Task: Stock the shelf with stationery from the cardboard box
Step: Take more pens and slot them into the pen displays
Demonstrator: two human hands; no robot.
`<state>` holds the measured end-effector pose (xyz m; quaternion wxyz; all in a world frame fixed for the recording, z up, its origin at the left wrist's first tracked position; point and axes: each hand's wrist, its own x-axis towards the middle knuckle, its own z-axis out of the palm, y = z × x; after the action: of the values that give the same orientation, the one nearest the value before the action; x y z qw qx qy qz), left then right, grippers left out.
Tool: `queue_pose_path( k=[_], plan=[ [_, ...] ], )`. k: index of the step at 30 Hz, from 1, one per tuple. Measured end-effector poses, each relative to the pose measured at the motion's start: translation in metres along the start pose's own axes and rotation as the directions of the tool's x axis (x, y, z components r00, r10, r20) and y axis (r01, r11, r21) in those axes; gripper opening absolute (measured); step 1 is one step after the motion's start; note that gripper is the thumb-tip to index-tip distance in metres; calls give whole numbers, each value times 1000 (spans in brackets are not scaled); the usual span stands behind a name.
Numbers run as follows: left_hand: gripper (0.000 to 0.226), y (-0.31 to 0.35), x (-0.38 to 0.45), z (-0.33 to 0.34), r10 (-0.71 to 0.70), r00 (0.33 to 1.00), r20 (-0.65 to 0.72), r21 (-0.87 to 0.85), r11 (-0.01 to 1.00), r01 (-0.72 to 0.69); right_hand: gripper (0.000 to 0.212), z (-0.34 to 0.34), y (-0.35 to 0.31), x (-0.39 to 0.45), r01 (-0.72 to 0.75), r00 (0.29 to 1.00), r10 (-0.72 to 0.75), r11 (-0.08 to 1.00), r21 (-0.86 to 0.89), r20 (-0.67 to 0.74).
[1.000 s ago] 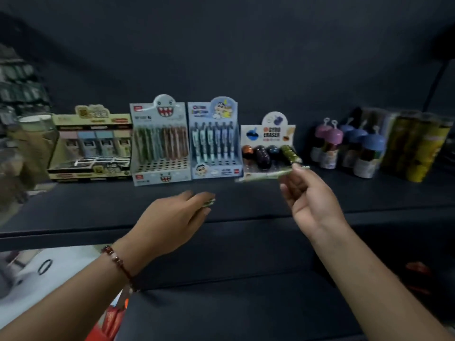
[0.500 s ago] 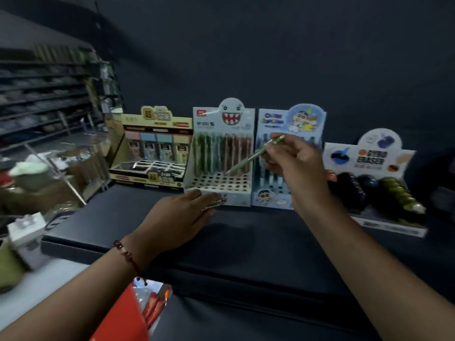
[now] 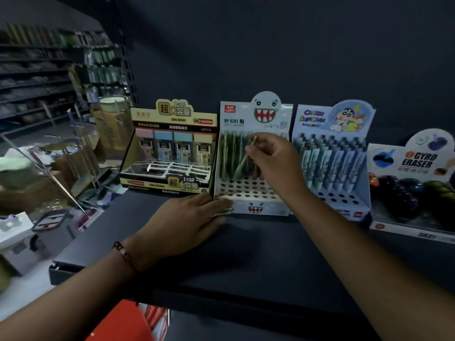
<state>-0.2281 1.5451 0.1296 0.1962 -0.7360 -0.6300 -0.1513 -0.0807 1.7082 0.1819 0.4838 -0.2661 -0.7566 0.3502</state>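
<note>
- Dark shelf (image 3: pixel 246 254) under both hands; blurred store racks (image 3: pixel 37 70) far left
- Right hand (image 3: pixel 273 163) pinches green pen (image 3: pixel 248 151), now over monster display (image 3: pixel 253 190), previously beside it
- Left hand (image 3: pixel 182 225) holds pens (image 3: pixel 225 210) at display's base, unchanged

Dark shelf (image 3: pixel 246 254), pale blue monster-faced pen display (image 3: pixel 253 193), green patterned pens (image 3: pixel 230 156), red-beaded bracelet (image 3: pixel 123 253)
</note>
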Motion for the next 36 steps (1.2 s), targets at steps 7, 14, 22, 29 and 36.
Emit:
queue_pose_path(
  k=[7, 14, 22, 29, 36],
  plan=[
    [43, 9, 0, 7, 61, 998, -9, -82, 995, -61, 42, 17, 1, 5, -63, 996, 68, 993, -96, 52],
    [41, 8, -3, 7, 67, 997, -38, -121, 990, -72, 44, 26, 3, 8, -41, 999, 43, 986, -161, 14],
    [43, 8, -6, 7, 57, 997, -50, -139, 988, -64, 47, 39, 4, 10, -52, 991, 84, 962, -268, 109],
    [49, 15, -5, 6, 22, 993, -115, -144, 989, -38, 27, -2, -8, -39, -207, 977, 206, 978, 6, 54],
    [31, 22, -3, -2, -32, 987, -154, -327, 945, -21, 25, -10, -19, -98, -401, 875, 320, 900, 174, 363]
  ],
)
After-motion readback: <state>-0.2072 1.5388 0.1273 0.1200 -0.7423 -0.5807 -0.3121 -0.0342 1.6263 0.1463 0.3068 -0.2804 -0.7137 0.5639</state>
